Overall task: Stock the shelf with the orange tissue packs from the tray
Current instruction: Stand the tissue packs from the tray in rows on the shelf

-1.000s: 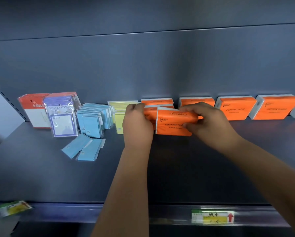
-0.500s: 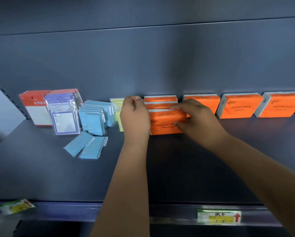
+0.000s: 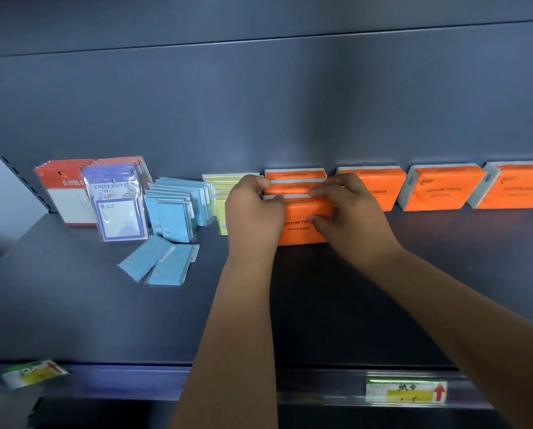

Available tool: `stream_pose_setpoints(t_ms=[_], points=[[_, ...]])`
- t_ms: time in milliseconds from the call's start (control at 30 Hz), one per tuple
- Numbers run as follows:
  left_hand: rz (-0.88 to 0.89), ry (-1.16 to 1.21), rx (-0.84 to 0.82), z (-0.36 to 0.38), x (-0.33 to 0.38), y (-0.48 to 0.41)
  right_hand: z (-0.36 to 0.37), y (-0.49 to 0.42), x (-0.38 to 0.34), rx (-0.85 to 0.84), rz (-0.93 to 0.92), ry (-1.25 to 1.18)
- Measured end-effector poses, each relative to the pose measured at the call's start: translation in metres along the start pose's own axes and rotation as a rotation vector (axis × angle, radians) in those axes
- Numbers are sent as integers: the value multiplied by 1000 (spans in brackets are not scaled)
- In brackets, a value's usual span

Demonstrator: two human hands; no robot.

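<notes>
The front orange pack [image 3: 302, 226] is stood upright on the shelf [image 3: 104, 320], third out from the back wall [image 3: 259, 119], its long axis parallel to that wall. It is gripped at both ends: the left hand [image 3: 253, 212] is curled round the left end, the right hand [image 3: 352, 221] pinched on the right. Both are equally near, so a straight push toward the wall is judged next.

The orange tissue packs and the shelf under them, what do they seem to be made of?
The front orange tissue pack looks wrapped in thin plastic film: smooth, printed, with a faint sheen and soft rounded corners. The shelf looks like painted metal, probably: flat dark grey, matte, with a dull shine along its front lip.
</notes>
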State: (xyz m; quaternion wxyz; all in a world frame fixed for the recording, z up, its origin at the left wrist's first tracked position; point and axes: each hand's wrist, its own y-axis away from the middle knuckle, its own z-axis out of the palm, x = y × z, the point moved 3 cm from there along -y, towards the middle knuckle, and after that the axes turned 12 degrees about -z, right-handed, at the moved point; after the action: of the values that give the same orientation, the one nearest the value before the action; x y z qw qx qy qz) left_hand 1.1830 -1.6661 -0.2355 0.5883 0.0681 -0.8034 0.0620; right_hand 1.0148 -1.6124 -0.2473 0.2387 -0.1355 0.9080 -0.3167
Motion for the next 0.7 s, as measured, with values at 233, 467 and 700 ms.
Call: stream_pose_setpoints(t_ms=[233, 467, 700], points=[[71, -35, 21, 0, -1, 2, 0, 8, -7, 19, 11, 12], [78, -52, 29, 0, -1, 4, 4, 14, -9, 51, 33, 42], [105, -156, 69, 2, 2, 6, 1, 13, -13, -28, 54, 128]])
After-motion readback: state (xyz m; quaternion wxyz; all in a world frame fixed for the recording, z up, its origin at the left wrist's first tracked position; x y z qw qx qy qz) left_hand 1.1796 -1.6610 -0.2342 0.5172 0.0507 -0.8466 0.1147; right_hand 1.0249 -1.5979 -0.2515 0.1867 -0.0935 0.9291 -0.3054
